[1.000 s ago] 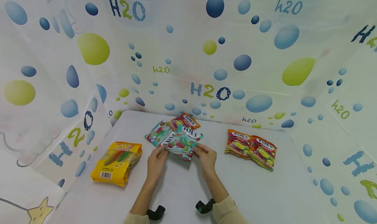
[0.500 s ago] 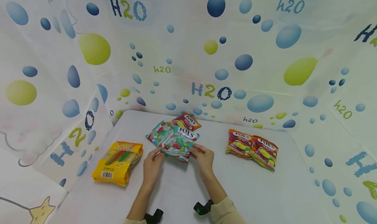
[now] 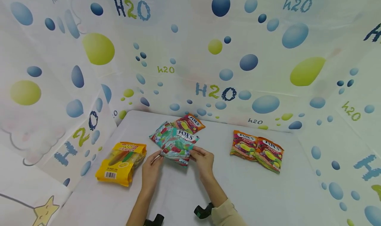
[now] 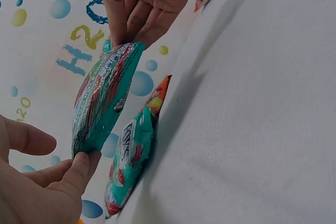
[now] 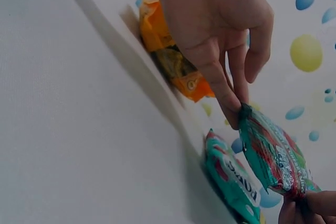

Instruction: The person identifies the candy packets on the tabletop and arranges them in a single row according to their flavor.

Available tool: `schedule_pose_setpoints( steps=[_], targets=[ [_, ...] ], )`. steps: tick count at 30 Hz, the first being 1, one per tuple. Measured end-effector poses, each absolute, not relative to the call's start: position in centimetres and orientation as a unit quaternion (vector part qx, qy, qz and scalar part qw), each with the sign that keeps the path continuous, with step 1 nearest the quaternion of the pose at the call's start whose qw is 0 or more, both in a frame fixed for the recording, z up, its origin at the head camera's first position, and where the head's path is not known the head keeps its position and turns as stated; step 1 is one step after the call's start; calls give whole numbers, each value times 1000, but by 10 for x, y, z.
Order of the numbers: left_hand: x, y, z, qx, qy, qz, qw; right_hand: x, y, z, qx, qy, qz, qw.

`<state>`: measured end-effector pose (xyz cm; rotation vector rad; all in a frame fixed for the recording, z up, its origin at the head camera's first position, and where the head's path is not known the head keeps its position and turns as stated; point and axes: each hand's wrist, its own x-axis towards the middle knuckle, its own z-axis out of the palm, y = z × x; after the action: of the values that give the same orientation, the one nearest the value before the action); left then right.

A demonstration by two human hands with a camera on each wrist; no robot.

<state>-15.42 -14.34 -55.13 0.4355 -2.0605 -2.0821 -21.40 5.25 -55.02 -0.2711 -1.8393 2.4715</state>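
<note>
Between both hands is a teal Fox's candy bag [image 3: 179, 146], raised off the table in the wrist views. My left hand [image 3: 151, 171] pinches its left corner with thumb and fingers, one finger standing apart in the right wrist view. At the opposite corner my right hand [image 3: 204, 163] pinches the held bag [image 4: 102, 103]. A second teal Fox's bag [image 3: 160, 133] lies on the table behind, partly covered by the held one in the head view. Beyond that lies an orange Fox's fruits bag [image 3: 191, 123], its lower left hidden.
On the left of the white table [image 3: 175, 199] lies a yellow snack bag [image 3: 121, 165]. Two orange Fox's fruits bags, one [image 3: 244, 145] overlapped by the other [image 3: 269, 154], lie to the right. A patterned cloth wall [image 3: 184, 47] rises behind.
Both hands have drawn the teal candy bag a little to the left and toward me. The head view has shifted slightly. The bags on the table have stayed in place.
</note>
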Motion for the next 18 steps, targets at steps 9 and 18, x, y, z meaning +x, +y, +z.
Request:
schedule_pose_setpoints(
  steps=[9, 18],
  targets=[
    [-147, -152, -554, 159, -695, -696, 87, -209, 43, -553, -86, -597, 798, 6],
    [-136, -157, -555, 166, -693, -696, 91, -205, 37, -558, -79, -600, 796, 1]
  ],
)
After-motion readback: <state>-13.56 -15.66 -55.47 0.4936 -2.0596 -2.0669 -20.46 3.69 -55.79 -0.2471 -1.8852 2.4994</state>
